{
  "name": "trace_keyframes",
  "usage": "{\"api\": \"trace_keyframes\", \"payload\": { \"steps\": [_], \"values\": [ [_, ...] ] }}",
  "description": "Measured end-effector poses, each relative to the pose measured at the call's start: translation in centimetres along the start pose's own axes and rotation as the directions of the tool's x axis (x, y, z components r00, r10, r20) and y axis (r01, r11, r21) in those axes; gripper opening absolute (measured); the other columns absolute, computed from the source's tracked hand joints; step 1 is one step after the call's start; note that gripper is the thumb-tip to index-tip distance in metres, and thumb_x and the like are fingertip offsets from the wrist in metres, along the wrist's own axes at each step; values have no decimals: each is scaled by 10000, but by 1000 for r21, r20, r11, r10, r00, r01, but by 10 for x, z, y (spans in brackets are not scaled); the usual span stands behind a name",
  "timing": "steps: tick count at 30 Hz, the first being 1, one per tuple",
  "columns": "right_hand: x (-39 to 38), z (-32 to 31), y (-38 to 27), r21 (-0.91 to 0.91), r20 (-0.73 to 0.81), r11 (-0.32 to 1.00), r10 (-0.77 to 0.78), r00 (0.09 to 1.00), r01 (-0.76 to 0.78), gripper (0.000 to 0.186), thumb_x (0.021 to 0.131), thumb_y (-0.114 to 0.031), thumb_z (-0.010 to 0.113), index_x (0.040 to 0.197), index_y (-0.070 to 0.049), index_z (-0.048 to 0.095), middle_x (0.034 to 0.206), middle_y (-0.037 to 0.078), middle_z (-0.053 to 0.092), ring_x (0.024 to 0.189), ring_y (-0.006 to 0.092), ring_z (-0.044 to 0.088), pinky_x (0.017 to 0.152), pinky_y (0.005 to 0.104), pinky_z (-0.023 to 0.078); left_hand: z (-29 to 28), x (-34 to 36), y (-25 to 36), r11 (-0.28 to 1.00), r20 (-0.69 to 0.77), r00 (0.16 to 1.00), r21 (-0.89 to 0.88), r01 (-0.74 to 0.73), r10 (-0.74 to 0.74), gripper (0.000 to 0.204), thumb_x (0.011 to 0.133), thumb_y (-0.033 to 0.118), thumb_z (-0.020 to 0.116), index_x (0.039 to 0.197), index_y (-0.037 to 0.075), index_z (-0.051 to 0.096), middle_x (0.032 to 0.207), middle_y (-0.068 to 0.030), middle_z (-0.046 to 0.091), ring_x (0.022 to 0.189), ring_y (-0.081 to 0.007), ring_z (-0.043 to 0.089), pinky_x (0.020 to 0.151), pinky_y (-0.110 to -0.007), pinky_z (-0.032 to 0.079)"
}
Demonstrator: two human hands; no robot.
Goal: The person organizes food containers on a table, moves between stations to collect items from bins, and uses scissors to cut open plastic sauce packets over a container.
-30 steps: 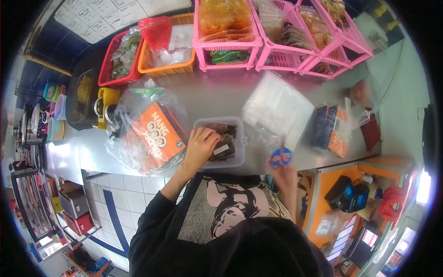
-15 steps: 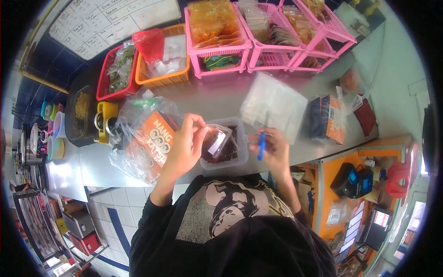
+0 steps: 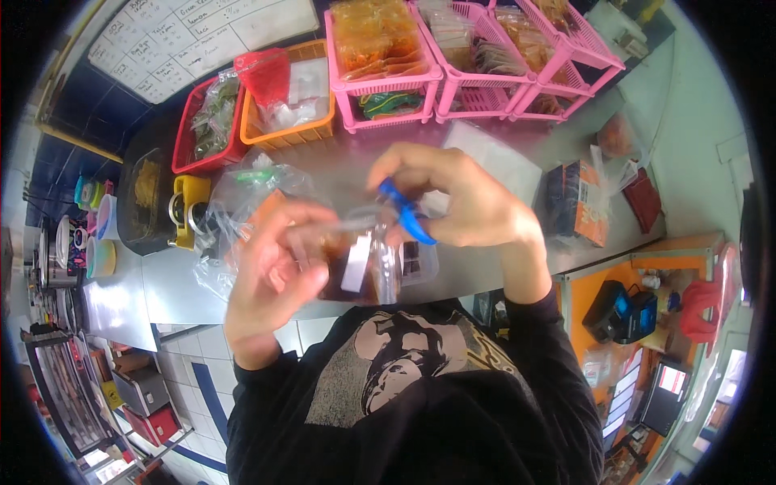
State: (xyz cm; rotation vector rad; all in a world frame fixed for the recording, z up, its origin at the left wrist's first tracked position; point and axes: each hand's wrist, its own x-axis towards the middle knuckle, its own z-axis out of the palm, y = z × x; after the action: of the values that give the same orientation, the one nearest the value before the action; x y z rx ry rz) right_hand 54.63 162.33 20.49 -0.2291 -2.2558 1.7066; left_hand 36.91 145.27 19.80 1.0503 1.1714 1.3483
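A small clear plastic pouch of dark brown contents point(image 3: 380, 263) with a pale label hangs from my left hand point(image 3: 271, 271), pinched near its upper left side. My right hand point(image 3: 469, 198) is closed on blue-handled scissors point(image 3: 414, 222) at the pouch's upper right edge. The blades are blurred and mostly hidden, so I cannot tell whether they touch the plastic. Behind the pouch stands a clear plastic tub point(image 3: 428, 267), largely covered by it and my hands.
A clear bag point(image 3: 217, 271) with an orange printed pack lies at left. Pink baskets point(image 3: 388, 85) of filled pouches, an orange basket point(image 3: 287, 136) and a red basket point(image 3: 182, 153) line the back. White plastic sheets point(image 3: 501, 162) and a dark-and-orange box point(image 3: 574, 202) are at right.
My left hand has lifted the pouch off the tub and brought it nearer, to the left. My right hand has carried the scissors left and up to the pouch.
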Motion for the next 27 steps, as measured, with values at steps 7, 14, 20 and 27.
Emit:
{"api": "trace_keyframes", "payload": {
  "steps": [7,14,20,27],
  "values": [
    [25,24,28,-351,245,932,-7,969,96,348,657,-5,640,981,-55,525,680,105,559,633,231,563,583,305,419,-10,18,-54,916,224,922,327,234,-315,285,822,104,624,1059,-13,518,991,-93,619,846,-123,570,698,-249,467],
    [-63,22,80,207,-481,971,207,852,-119,343,744,-75,724,954,27,473,703,63,563,583,105,553,474,225,426,18,9,-123,942,72,966,-217,256,-247,382,880,-4,503,1127,92,227,1084,-161,595,823,-104,566,710,-209,453],
    [-167,48,115,583,-199,783,394,897,-214,419,736,-232,749,931,10,468,695,55,520,539,97,493,442,213,375,18,15,-133,988,86,985,-3,152,-151,195,858,-10,545,1049,11,509,980,-62,607,835,-68,548,681,-185,443],
    [-159,49,138,702,111,621,389,915,-349,447,730,-319,746,894,2,482,665,40,496,513,78,457,418,214,332,16,16,-134,979,-26,979,7,203,-203,298,773,-7,671,1037,5,534,925,-70,644,723,-74,594,600,-178,435]
  ]
}}
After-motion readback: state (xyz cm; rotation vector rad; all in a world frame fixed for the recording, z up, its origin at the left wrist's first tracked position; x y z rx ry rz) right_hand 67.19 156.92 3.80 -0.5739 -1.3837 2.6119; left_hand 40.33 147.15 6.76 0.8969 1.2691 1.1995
